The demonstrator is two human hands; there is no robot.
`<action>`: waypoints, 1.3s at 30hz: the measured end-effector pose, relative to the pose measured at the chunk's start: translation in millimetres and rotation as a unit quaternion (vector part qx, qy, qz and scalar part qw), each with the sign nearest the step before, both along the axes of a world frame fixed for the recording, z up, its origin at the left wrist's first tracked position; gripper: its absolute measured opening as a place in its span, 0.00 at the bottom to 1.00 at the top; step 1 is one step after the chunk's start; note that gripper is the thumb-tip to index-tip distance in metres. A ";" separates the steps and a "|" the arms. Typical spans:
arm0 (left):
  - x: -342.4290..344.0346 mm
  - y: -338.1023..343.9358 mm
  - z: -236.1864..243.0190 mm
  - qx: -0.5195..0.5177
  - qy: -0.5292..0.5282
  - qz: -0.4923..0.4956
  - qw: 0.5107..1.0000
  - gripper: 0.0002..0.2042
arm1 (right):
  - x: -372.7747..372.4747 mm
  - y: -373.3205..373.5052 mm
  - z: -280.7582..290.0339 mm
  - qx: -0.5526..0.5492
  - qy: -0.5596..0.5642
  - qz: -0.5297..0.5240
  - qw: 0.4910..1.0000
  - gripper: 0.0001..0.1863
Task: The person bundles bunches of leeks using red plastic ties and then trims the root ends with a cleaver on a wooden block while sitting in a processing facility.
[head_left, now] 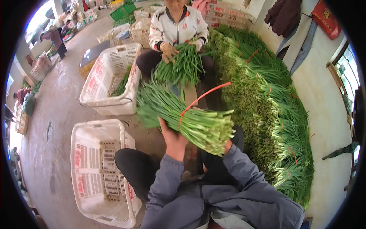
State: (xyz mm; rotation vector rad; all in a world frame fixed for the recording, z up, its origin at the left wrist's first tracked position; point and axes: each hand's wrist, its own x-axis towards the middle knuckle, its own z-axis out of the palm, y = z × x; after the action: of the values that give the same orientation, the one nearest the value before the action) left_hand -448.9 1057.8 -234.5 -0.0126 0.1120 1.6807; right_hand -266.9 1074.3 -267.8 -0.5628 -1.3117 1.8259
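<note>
A thick bunch of chives (pixel 204 128) lies across both my hands, its pale cut ends to the right and its dark green leaves fanning out to the left. An orange-red tie (pixel 206 94) circles its middle, with one long end sticking up to the right. My left hand (pixel 174 140) is closed around the underside of the bunch, near the tie. Under the cut ends is my right hand (pixel 228 146), mostly hidden by the stems, supporting that end. The leaf tips on the left are smeared by motion.
Opposite me sits a gloved person holding loose chives (pixel 181 65). Two white plastic crates (pixel 85 179) (pixel 110 102) stand to my left, the farther one with some greens inside. A long stack of tied chives (pixel 267 114) lines the wall on my right.
</note>
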 end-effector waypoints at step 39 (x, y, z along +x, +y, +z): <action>-65.1 -15.7 -128.0 -0.022 0.249 0.003 0.968 0.26 | -122.8 7.9 116.4 0.280 -0.396 0.092 0.870 0.11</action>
State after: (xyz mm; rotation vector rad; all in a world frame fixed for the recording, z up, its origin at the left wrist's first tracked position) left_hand -514.0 1042.1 -362.5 0.3783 0.5258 1.6571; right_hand -389.7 1082.2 -151.4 -0.9222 -2.4061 1.2473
